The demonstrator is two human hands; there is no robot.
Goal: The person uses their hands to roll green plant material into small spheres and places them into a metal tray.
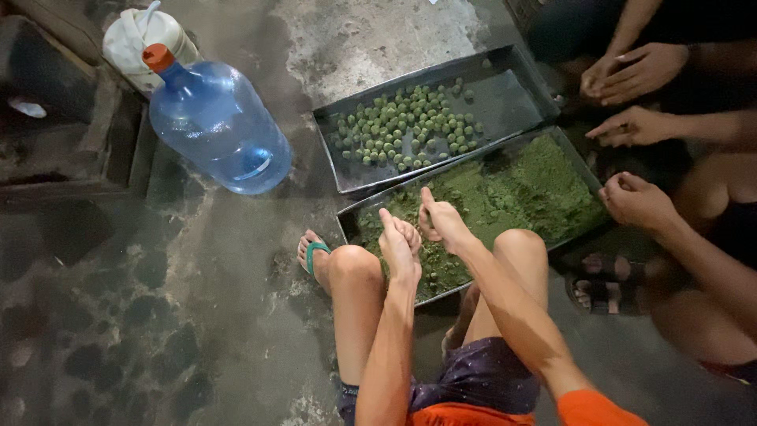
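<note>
Green crumbly paste [520, 189] fills the near metal tray [348, 222], a shallow dark rectangle set on the rough concrete floor [236, 331]; the paste looks moist and grainy, heaped unevenly. Both of the person's hands hang over its near end. The left hand [400, 243] has its fingers curled together, and the right hand [441, 219] is closed in the same way with the thumb up; whether either pinches a bit of paste cannot be told, since the palms face away. Just behind lies a second tray [505, 95] carrying small round green balls [406, 126], smooth and dull. A clear blue water jug [217, 126] with an orange cap lies tilted on the floor to the left. Other people's hands [631, 201] reach in at the right, their bodies cut off by the edge.
</note>
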